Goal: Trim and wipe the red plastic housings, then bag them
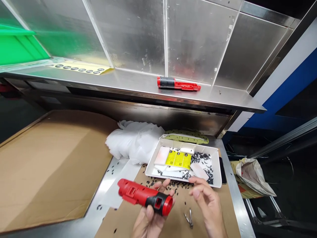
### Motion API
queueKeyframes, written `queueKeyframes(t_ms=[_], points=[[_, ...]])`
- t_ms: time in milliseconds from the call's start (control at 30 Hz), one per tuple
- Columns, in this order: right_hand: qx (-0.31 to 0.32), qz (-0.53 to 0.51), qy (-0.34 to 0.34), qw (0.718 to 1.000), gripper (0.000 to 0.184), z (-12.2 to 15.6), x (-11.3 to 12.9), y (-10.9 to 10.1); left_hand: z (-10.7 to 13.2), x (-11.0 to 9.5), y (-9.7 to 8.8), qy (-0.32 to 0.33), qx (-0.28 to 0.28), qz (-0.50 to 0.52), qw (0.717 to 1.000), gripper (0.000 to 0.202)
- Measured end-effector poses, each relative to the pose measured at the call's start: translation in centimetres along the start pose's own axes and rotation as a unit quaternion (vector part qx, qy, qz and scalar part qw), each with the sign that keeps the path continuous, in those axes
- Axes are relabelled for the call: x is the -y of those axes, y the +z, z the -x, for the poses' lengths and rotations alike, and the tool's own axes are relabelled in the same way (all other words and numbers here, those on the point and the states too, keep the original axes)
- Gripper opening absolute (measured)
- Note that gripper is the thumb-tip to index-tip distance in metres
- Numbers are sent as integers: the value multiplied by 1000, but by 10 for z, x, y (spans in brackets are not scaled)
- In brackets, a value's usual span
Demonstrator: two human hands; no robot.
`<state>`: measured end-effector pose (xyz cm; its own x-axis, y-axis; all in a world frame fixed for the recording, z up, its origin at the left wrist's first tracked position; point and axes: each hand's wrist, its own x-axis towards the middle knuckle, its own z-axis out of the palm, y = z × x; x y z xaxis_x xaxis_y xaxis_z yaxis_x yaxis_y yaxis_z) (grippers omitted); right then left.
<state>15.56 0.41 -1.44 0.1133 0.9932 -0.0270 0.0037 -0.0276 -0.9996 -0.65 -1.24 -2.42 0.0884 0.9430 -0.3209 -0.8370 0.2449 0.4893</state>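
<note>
1. Steel panels back your steel worktop (104, 205), which carries brown cardboard sheets; take the shallow white plastic tray (215, 165) as your landmark.
2. Your left hand (148, 219), below and left of the tray, is clenched around a red plastic tool housing with a black collar and red ring end (145, 196). You hold it lying across your fingers, ring end to the right, above the cardboard just in front of the tray.
3. Your right hand (209, 205) hovers released, fingers loosely curled, just in front of the tray's near right corner; it grips nothing that can be made out.
4. Small metal tweezers (189, 218) lie on the cardboard between your hands, in front of the tray.
5. Inside the tray sit yellow labels (178, 159), white rectangular pads and a heap of small black parts (205, 163); more black parts are scattered on the cardboard along the tray's near edge.
6. White crumpled plastic bags (135, 140) are piled just left of the tray.
7. On the steel shelf (138, 86) above and behind the tray rests a second red and black housing (178, 84).
8. Well right of the tray, off the worktop, a crumpled bag (252, 177) lies.
</note>
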Motion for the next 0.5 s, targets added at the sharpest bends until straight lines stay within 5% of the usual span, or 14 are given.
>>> queueKeyframes(t_ms=[167, 233, 300, 400, 500], points=[[-76, 191, -109, 973, 49, -25, 13, -26, -1, -5, -13, 41, -62, -155, 985, 65], [-44, 274, -88, 957, 42, -28, 5, -37, 0, -10, -18, 90, -87, -259, 958, 84], [32, 354, -37, 934, 32, -21, -14, -43, 4, -17, -17, 104, -125, -294, 942, 90], [108, 426, 5, 898, 22, 2, -60, -36, 11, -27, -5, 58, -172, -215, 960, 77], [120, 470, 33, 874, 42, 28, -110, -15, 15, -31, 6, 37, -185, -168, 968, 60]])
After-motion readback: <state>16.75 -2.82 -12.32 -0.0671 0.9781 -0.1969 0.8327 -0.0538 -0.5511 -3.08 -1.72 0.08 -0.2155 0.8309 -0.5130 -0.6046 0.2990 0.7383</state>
